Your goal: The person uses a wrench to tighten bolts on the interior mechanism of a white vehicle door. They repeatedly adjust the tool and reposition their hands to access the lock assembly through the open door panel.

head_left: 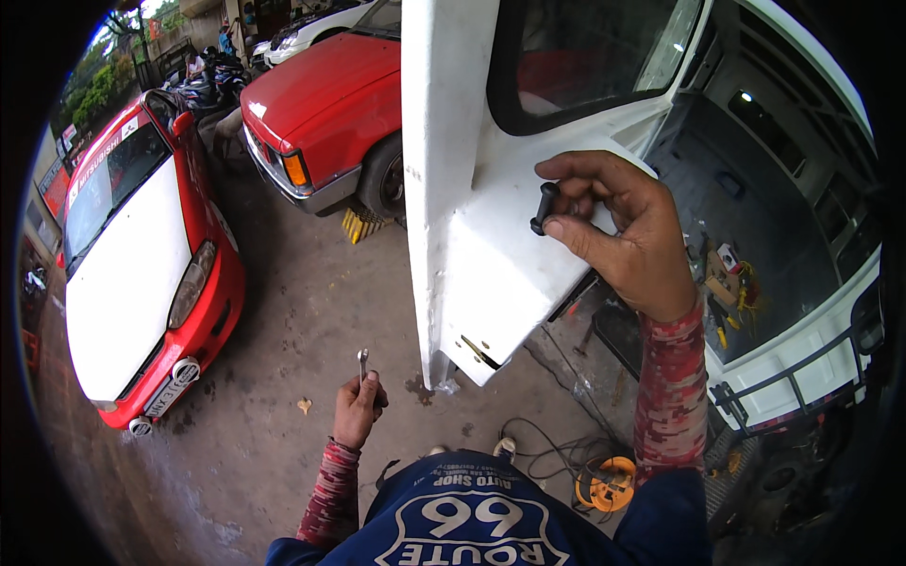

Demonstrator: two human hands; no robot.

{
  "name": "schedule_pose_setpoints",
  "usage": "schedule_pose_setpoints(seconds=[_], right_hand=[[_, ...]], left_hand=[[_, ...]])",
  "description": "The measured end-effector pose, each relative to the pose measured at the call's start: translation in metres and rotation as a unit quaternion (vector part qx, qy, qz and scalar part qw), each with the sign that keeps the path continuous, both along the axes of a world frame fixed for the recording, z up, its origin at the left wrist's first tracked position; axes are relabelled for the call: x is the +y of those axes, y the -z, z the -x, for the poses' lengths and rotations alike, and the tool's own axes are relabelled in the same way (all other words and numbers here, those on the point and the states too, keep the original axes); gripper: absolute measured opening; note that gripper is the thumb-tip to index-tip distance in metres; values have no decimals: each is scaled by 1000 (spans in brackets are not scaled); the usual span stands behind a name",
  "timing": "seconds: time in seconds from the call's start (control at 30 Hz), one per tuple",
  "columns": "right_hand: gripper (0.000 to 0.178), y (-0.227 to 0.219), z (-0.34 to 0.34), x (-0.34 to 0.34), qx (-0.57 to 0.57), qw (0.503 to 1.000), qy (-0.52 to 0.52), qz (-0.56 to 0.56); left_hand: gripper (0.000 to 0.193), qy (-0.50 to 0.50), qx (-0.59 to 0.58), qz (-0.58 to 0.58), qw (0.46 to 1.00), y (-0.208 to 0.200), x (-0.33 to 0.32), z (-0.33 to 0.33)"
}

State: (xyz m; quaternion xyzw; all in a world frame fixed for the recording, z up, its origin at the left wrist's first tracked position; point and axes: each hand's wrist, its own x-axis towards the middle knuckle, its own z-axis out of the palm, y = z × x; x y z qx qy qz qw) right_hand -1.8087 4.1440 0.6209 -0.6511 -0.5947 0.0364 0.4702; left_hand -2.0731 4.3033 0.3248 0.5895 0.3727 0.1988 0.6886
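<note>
My right hand [642,231] is raised in front of a white vehicle door [495,259], its thumb and fingers closed on a short black bolt-like piece [544,209] with a wider end at top and bottom. The piece is upright, slightly tilted, and apart from the door as far as I can see. Lower and to the left, my left hand [355,412] is closed around a small metal wrench [362,358], whose shiny head sticks up above the fist. Near the door's lower corner is a dark slot [479,352] with small brass-coloured spots around it.
A white van body [793,311] opens at the right, with tools and a cardboard box [723,286] on its floor. An orange cable reel [606,483] and loose black cords lie by my feet. Red cars [326,85] and a red-and-white car [142,264] stand left.
</note>
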Motion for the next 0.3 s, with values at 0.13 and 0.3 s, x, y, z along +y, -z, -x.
schedule_pose_setpoints(seconds=[0.13, 0.3], right_hand=[[27, -3, -6, 7, -71, 997, -8, 37], [20, -17, -13, 19, -30, 992, -58, 109]], left_hand=[[45, 8, 15, 19, 1000, 5, -2, 2], [42, 2, 10, 24, 1000, 6, -4, 6]])
